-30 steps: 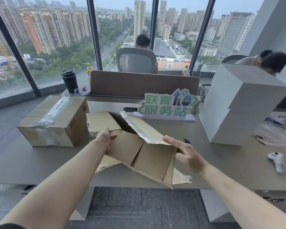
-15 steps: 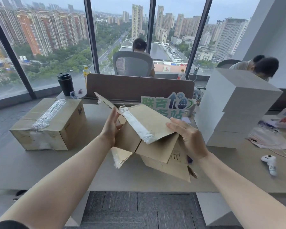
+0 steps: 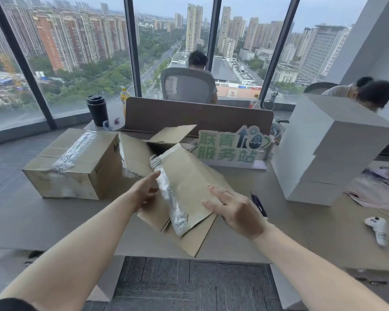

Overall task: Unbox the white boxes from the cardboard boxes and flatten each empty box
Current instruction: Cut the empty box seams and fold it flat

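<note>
Cardboard box (image 3: pixel 189 187), gripped by my left hand (image 3: pixel 144 191) and pressed by my flat, unclenched right hand (image 3: pixel 236 212), may spring back open.

Brown cardboard box (image 3: pixel 184 189) with clear tape, white boxes (image 3: pixel 328 151), green-lettered sign (image 3: pixel 230 145), black cup (image 3: pixel 97 110)

Floor-to-ceiling windows (image 3: pixel 81 63), grey desk (image 3: pixel 43 221), daylight
</note>
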Tool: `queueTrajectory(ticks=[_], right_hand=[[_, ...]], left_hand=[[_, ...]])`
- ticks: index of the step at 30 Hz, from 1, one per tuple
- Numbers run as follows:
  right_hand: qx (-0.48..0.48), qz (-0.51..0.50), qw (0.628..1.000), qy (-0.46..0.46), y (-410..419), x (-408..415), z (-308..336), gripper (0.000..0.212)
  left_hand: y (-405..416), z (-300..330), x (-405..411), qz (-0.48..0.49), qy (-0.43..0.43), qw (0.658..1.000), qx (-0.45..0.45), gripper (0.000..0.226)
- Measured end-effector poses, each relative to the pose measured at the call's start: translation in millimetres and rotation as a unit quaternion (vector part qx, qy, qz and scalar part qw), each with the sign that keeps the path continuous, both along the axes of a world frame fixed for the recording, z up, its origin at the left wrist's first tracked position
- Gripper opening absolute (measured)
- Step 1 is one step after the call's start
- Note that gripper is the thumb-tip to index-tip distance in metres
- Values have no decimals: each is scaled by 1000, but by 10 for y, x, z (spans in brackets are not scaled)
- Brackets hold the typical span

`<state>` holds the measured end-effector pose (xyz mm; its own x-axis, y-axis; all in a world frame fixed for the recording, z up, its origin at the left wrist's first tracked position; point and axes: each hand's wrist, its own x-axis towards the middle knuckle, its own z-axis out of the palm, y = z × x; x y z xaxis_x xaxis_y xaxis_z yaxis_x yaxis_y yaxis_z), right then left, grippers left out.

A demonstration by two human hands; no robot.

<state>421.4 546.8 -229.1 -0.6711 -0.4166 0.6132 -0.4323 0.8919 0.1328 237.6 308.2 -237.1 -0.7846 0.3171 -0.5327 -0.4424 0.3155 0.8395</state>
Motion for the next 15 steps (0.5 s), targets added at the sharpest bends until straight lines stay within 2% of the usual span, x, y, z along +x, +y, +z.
queueTrajectory(ticks=[5,8,11,15], right_hand=[[-63,44,994,-77,-368,-13,-576,26],[-91,52,987,-124,-547,-43,-810,32],[-98,62,983,-143,-645,-47,-1037,35],[-75,95,973,-197,-701,-80,-1225,42]], left_hand=[[-367,-413,24,40,-9,998,-56,66],[-499,-570,66,63,-18,994,-84,60],[-608,-640,134,80,-35,993,-78,45],[-720,-762,27,108,-29,990,-85,61]])
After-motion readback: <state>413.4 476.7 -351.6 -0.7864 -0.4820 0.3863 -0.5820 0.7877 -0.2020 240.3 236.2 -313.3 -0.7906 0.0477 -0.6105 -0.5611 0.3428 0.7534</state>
